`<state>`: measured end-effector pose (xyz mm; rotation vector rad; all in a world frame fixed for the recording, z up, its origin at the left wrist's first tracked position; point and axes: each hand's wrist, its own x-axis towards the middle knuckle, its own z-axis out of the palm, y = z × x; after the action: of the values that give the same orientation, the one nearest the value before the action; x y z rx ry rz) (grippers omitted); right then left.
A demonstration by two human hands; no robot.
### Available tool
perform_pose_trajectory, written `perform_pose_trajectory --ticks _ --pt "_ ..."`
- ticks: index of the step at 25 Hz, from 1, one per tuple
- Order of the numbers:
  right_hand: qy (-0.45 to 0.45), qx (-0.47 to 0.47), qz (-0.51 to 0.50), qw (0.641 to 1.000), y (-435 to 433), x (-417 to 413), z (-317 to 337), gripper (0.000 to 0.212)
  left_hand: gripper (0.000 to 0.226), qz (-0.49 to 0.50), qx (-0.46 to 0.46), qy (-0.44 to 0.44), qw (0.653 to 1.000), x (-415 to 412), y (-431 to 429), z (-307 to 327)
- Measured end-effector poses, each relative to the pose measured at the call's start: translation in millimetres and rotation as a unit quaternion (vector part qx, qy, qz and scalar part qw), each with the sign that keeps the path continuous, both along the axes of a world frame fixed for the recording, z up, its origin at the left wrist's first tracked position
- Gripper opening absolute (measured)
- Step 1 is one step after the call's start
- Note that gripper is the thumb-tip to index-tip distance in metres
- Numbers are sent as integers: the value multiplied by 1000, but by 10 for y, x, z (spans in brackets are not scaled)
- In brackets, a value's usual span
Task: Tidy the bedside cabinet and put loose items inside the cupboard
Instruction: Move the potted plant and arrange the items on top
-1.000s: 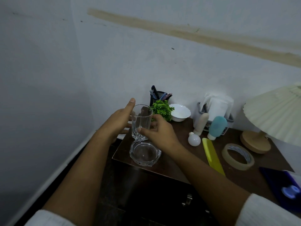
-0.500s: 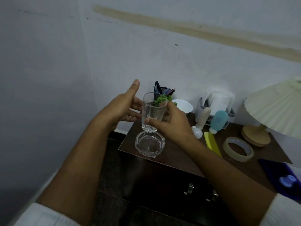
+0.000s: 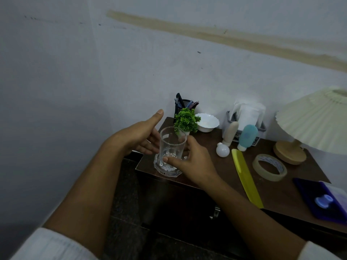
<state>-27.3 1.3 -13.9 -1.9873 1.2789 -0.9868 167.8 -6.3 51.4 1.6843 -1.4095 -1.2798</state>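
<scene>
Holding a clear drinking glass [image 3: 173,143] upright over a glass ashtray [image 3: 166,167] at the tabletop's [image 3: 221,171] left front corner, the person's right hand [image 3: 191,162] wraps its lower body while the left hand [image 3: 138,136] stays open beside it, fingers spread. By the look of things the tidying has barely begun: bulb [image 3: 222,150], yellow comb [image 3: 246,179], tape roll [image 3: 269,167] and bottles [image 3: 247,136] lie loose, the cupboard [image 3: 178,205] below apparently shut.
</scene>
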Motion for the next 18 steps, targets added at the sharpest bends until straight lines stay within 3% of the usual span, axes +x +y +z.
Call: perform_pose_trajectory --ticks 7,12,18 --pt "49 95 54 993 -210 -236 35 61 82 19 -25 -14 999 33 -150 -127" --pt "-110 174 -65 976 -707 -486 53 49 73 73 -51 72 993 19 -520 -141" --pt "-209 272 -58 937 -1175 -282 -28 43 90 -9 22 61 998 -205 -1016 -254"
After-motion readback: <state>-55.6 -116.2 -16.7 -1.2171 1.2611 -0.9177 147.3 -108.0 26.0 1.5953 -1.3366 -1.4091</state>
